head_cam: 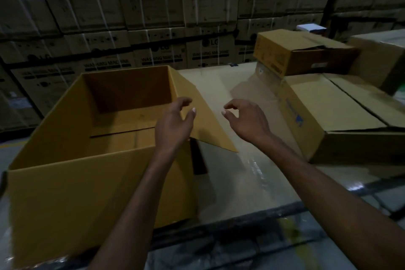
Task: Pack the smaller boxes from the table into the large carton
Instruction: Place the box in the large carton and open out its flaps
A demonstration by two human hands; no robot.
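The large carton (pixel 72 193) stands open on the left of the table (pixel 230 177), its right flap (pixel 208 120) folded outward. The left hand (pixel 173 123) hovers over the carton's right rim and the right hand (pixel 247 120) over the bare tabletop. Both have loosely curled fingers and hold nothing. The smaller boxes sit at the right: a flat box with blue print (pixel 328 116) and, on its far end, a yellowish box (pixel 285 55) with a loose lid. Washing-machine cartons (pixel 153 55) line the far side.

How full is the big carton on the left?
Empty, as far as shows: the carton stands open, and only its bare bottom flaps show inside. The near wall hides a strip of floor.
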